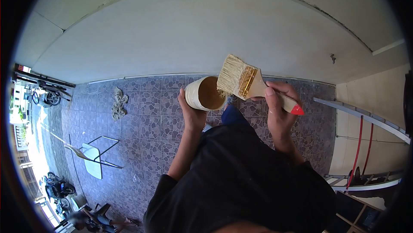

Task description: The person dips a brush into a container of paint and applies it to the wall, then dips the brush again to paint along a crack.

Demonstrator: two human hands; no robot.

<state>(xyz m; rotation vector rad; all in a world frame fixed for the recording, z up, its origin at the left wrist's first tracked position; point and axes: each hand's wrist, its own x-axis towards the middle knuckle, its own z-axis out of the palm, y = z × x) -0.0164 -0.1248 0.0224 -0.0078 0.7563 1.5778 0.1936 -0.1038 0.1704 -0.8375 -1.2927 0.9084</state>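
My left hand (192, 114) is wrapped round a cream-coloured cup (194, 94), which is tilted with its open mouth facing right; its inside looks brownish. In my right hand (279, 112) is a wide paintbrush (257, 85) with a pale wooden handle, a red tip and a gold-coloured band. The brush's pale bristles point up and left, and their lower end is close beside the cup's rim. Whether they touch the rim, I cannot tell.
A pale wall (202, 30) rises ahead above the tiled floor (150, 125). A crumpled cloth (119, 104) and a folding chair (92, 159) are at left. A metal ladder (365, 116) stands at right. Motorcycles (58, 190) and a person (101, 220) are at lower left.
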